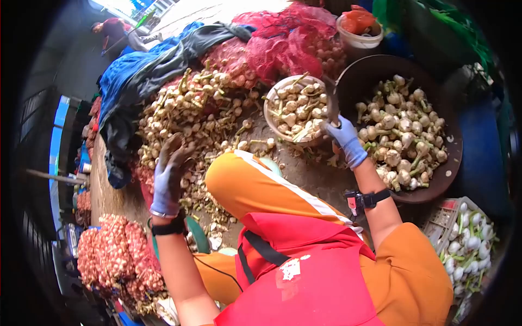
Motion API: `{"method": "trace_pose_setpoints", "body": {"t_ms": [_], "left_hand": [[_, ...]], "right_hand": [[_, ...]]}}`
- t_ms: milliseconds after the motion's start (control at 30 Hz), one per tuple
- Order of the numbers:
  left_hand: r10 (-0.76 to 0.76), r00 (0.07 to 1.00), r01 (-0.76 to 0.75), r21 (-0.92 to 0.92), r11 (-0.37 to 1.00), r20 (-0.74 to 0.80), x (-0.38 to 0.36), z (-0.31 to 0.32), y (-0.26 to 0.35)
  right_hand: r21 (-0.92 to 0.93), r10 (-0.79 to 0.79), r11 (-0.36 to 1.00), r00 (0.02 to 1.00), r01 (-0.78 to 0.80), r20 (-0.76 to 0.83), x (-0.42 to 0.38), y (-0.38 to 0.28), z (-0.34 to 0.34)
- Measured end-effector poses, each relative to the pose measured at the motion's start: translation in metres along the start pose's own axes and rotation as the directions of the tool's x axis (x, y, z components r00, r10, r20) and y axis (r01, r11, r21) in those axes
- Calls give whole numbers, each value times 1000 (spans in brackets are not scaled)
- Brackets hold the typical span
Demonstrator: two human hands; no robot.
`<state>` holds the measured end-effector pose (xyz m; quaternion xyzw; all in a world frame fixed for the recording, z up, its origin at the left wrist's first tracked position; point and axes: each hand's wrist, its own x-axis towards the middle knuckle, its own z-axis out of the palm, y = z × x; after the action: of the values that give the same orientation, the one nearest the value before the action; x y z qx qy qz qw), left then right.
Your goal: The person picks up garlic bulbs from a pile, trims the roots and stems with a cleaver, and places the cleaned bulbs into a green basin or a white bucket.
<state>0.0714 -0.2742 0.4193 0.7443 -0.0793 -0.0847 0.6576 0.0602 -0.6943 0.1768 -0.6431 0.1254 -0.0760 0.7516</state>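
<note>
My left hand (169, 176), in a glove with dirty fingers, is raised with its fingers apart beside the heap of garlic (190, 103). Nothing shows in it. My right hand (347, 138), in a light blue glove, is at the right side of a round bucket (267, 111) filled with garlic bulbs. A dark, blurred tool (331, 98) rises from its fingers, which look closed around the lower end. Just right of this hand stands a wide dark basin (454, 146) holding many trimmed bulbs.
Red mesh sacks (277, 46) and blue cloth (122, 73) lie behind the heap. A white bucket (361, 41) stands at the back. Filled net sacks (117, 252) sit at lower left, a crate (439, 220) of garlic at lower right. Another person (117, 32) bends at upper left.
</note>
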Motion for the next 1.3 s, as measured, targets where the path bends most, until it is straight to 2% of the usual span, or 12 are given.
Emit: {"method": "trace_pose_setpoints", "body": {"t_ms": [167,500,700,733,833,900,967,1067,1133,1167,1200,1300], "left_hand": [[30,928,-30,8,1000,-372,-122,-68,26],[215,855,-155,162,975,-472,-243,-143,88],[264,945,-144,479,866,-194,-253,-195,157],[203,939,-36,511,859,-276,-254,-198,168],[176,928,108,690,716,-328,-258,-196,171],[133,937,180,774,608,-322,-261,-232,144],[-32,842,496,750,439,-538,-258,-256,108],[-119,821,521,649,554,-558,-229,-280,21],[21,880,316,619,719,-474,-208,-304,-77],[-1,821,328,470,820,-571,-188,-283,-112],[-297,758,470,169,867,-581,-170,-269,-131],[-353,694,517,92,851,-628,-123,-257,-278]], "right_hand": [[235,-8,972,998,-5,55,3,-31,9],[276,-168,956,959,101,228,-33,-133,52],[177,-574,795,628,580,525,-23,-284,125],[171,-562,801,622,574,545,-7,-290,152],[827,-777,540,471,156,418,65,-305,264],[574,-736,639,193,512,649,0,-338,324],[523,-672,554,-23,648,740,-49,-340,381],[455,-569,789,211,414,795,-44,-286,493],[352,-489,779,152,518,859,-59,-246,491],[355,-382,924,346,141,857,-65,-198,508],[224,-196,974,366,-35,910,-55,-154,515],[-117,188,979,513,-168,838,-29,-9,494]]}}
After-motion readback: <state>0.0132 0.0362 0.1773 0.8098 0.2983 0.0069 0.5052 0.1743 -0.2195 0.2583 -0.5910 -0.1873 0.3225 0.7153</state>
